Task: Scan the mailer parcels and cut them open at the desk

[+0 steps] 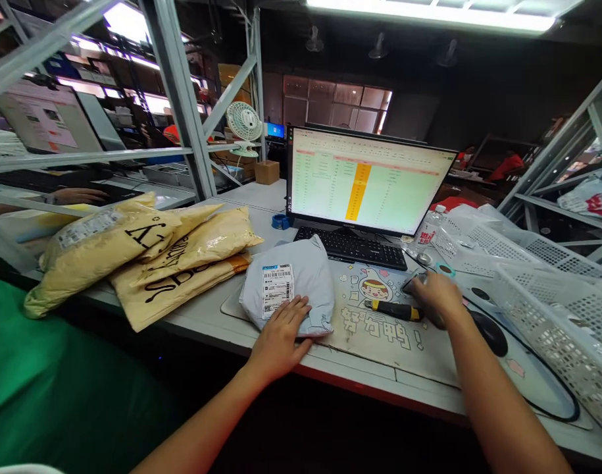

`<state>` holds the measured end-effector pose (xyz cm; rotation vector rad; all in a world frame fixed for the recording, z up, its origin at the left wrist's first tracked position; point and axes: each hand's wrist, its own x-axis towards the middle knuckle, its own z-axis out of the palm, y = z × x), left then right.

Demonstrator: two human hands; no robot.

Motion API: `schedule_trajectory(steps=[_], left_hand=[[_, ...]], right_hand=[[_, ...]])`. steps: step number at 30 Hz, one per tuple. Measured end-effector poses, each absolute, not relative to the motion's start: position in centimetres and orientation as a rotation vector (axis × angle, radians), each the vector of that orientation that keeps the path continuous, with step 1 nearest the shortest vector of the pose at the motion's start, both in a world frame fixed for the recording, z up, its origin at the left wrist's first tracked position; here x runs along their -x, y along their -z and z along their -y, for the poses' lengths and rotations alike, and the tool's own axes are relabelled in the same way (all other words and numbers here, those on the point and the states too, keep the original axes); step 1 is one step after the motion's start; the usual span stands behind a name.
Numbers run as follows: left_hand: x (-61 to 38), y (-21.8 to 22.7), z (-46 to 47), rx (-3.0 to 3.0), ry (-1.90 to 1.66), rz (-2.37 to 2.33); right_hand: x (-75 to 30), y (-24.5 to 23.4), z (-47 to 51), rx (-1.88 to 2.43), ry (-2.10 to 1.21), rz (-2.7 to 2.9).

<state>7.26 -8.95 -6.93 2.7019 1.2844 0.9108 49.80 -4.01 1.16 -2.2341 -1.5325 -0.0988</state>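
A grey plastic mailer parcel (313,283) with a white shipping label (277,289) lies on the desk in front of the keyboard. My left hand (279,332) rests on its near side, fingers stretched flat by the label's lower edge and the thumb apart. Over the right part of the desk mat, my right hand (441,296) is wrapped around a dark grey barcode scanner (431,315), partly hidden by the fingers. Just left of it, a yellow-and-black utility knife (394,309) lies on the mat (374,342).
Yellow mailer parcels (182,263) are piled at the left. Behind stand a keyboard (350,249) and a monitor (370,178). To the right are a mouse (489,332), a looping cable, a bottle (431,227) and white plastic baskets (552,309). Another person's hand (78,195) shows far left.
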Motion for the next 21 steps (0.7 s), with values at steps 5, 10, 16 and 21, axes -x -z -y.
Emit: schedule_trajectory(steps=[5, 10, 16, 21], left_hand=[[-6.9, 6.9, 8.6, -2.733, -0.907, -1.267], [-6.7, 6.9, 8.7, -2.747, -0.907, -1.264], [-6.9, 6.9, 8.9, -2.748, -0.904, -1.291], [-6.9, 7.1, 8.9, -2.72, -0.912, -1.301]], right_hand=[[-45.7, -2.5, -2.7, 2.188, 0.197, 1.645], [-42.1, 1.3, -6.7, 2.114, 0.195, 1.702], [-42.2, 4.3, -7.1, 2.124, 0.306, 1.691], [-42.3, 4.6, -7.4, 2.158, 0.319, 1.727]])
